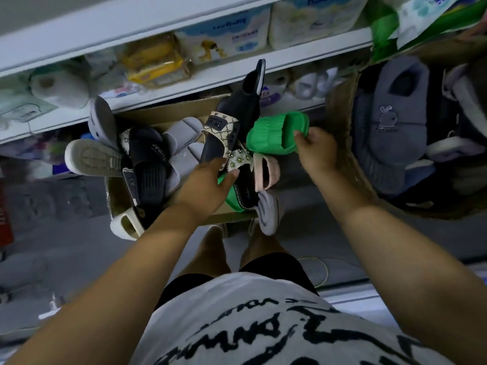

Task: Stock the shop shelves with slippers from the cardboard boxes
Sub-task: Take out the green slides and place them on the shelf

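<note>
A cardboard box [120,204] on the floor below the shelves is heaped with mixed slippers. My right hand [316,150] grips a bright green slipper [274,133] by its edge, held just above the heap. My left hand [208,183] reaches into the box, its fingers curled on a slipper with a jewelled strap [238,160], beside a beige patterned slide [220,133]. A second green slipper [232,200] lies partly under that hand. A black slipper [249,101] stands upright at the back.
White shop shelves [184,83] carry tissue packs and paper rolls. A second cardboard box [342,114] to the right holds grey plush slippers [395,119]. Black slides [149,164], a white sole [91,158], a pink slipper [266,171] and a grey one [267,212] crowd the first box. Grey floor below.
</note>
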Demonstrator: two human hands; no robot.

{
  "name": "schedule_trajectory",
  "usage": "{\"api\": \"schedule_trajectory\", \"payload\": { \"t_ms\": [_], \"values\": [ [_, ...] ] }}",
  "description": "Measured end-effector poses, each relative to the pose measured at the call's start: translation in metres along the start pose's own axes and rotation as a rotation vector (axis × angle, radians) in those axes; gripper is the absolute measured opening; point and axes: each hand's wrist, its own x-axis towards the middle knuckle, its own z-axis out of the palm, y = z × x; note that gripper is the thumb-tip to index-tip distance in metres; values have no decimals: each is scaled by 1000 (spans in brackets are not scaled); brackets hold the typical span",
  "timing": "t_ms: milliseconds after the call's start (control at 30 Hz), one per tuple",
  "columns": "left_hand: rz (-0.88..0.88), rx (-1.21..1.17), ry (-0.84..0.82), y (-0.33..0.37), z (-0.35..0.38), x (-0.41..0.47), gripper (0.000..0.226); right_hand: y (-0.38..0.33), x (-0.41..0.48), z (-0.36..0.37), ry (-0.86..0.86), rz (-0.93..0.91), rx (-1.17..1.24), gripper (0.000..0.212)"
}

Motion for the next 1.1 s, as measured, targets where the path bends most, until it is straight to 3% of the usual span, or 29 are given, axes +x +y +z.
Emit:
{"api": "schedule_trajectory", "payload": {
  "t_ms": [100,200,267,367,467,533,633,800,933,1100],
  "values": [
    [-70,-129,-78,5,8,1,57,12,-36,-13,106,106,228,34],
    [-112,-253,-172,18,10,-2,54,0,-80,-18,89,218,643,15],
    [-181,-458,-253,18,9,-5,52,-15,-106,-12,64,274,803,41],
    [-305,-967,-367,3,7,-14,40,-39,-137,11,26,320,891,65],
    [-332,-1328,-270,-25,3,-22,45,-61,-167,47,-88,293,884,51],
    [-356,-1439,-171,-51,-6,-27,41,-68,-184,74,-137,298,827,44],
    [-384,-1478,-90,-100,-23,-36,40,-70,-198,113,-265,339,657,43],
    [-480,-1195,127,-179,-44,-39,30,-42,-198,162,-342,422,380,35],
    [-458,-1042,100,-220,-41,-42,30,8,-177,204,-281,597,324,46],
    [-568,-1004,18,-262,-20,-36,38,15,-146,236,-267,765,347,21]
  ]
}}
